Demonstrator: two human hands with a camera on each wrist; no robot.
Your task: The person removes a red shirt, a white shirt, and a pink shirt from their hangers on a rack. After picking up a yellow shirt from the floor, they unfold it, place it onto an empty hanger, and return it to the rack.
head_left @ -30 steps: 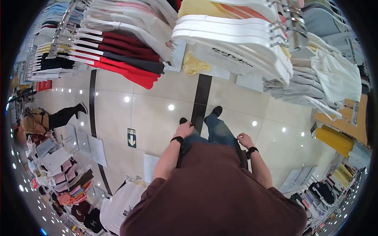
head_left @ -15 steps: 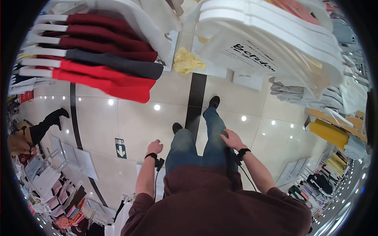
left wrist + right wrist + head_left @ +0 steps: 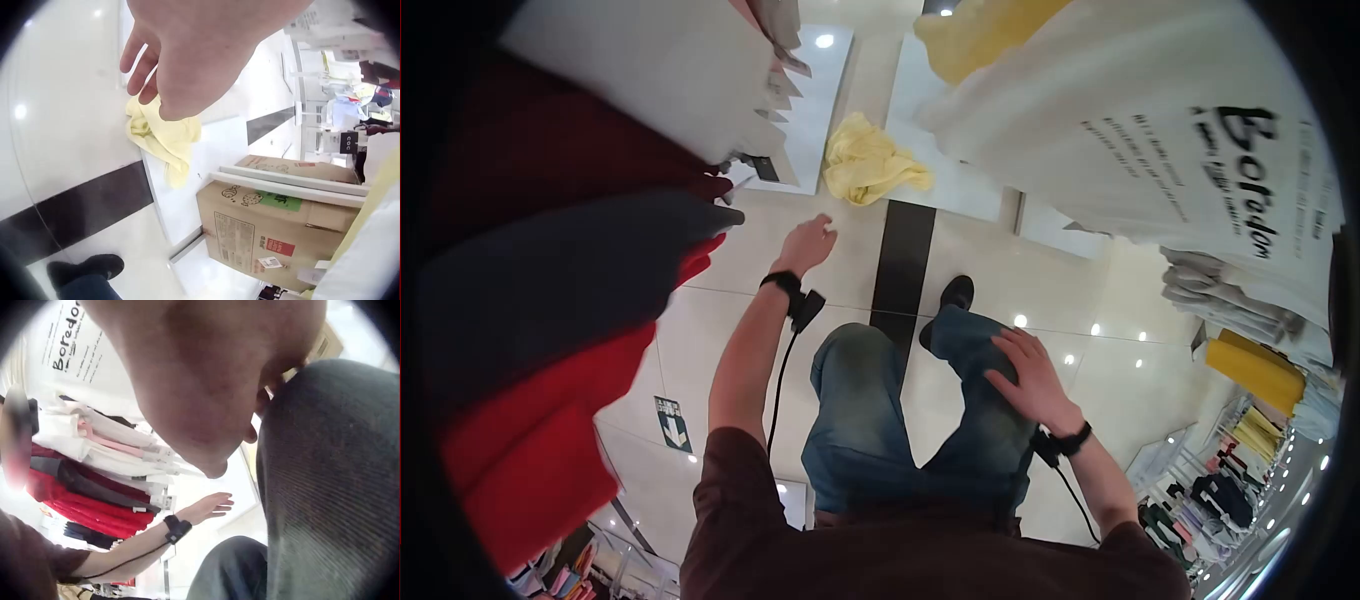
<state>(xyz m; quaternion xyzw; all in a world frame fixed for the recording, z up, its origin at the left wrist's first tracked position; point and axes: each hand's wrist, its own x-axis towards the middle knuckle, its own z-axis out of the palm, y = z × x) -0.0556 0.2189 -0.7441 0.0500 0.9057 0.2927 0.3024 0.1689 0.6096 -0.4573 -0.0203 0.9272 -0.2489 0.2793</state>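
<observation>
A crumpled yellow cloth (image 3: 870, 160) lies on the floor against the white base panels. Just short of it in the head view, my left hand (image 3: 808, 245) reaches forward, fingers loosely bent and holding nothing. In the left wrist view the left hand (image 3: 194, 53) overlaps the upper edge of the yellow cloth (image 3: 165, 140). My right hand (image 3: 1032, 380) rests on the right knee of my jeans (image 3: 965, 400), its fingers spread over the denim. Both knees are bent.
Red and dark garments (image 3: 550, 380) hang close on the left. A white shirt with black lettering (image 3: 1180, 130) hangs at the upper right. Beside the base panel stands a cardboard box (image 3: 250, 231). A white base panel (image 3: 955, 180) lies by the cloth.
My body has lowered toward the floor, so the hanging clothes loom larger. The left hand has moved forward toward the yellow cloth. The right hand has come to lie on the knee.
</observation>
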